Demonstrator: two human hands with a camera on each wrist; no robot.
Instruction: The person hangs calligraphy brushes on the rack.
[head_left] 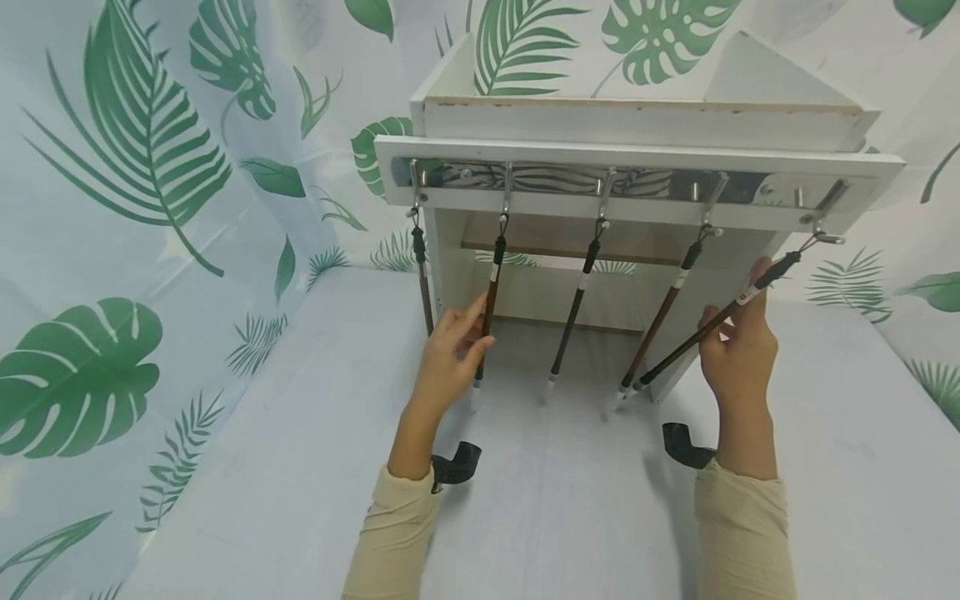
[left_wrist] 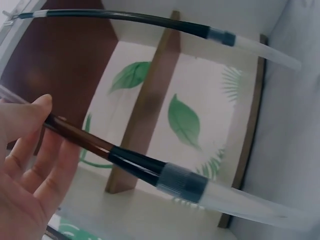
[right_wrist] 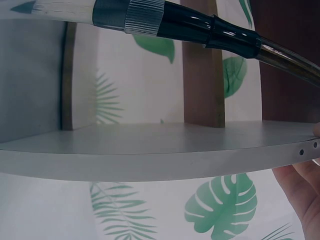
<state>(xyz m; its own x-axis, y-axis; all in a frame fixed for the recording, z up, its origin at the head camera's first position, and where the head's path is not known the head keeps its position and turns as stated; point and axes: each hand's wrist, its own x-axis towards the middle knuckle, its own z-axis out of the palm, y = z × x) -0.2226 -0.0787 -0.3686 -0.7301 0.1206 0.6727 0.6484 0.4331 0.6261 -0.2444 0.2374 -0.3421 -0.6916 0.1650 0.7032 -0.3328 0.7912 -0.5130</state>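
My left hand (head_left: 446, 350) pinches the brown handle of a hanging paintbrush (head_left: 491, 292), the second from the left. In the left wrist view, thumb (left_wrist: 30, 115) and fingers meet on that handle above its dark ferrule, and a clear sleeve covers the tip. My right hand (head_left: 742, 350) grips the front edge of the white side panel (right_wrist: 165, 165), thumb inside and fingers outside. Across the front of this hand slants the rightmost paintbrush (head_left: 690, 342), hung by its loop. Other brushes, such as the middle one (head_left: 577, 308), hang between and to the left.
A metal hook rail (head_left: 570, 179) on a white board carries the brushes. It is fixed to a white cabinet (head_left: 637, 125) with an open underside and brown crosspieces (left_wrist: 145, 115). Leaf-patterned cloth (head_left: 150, 250) hangs behind. A pale surface (head_left: 555, 517) lies below the brush tips.
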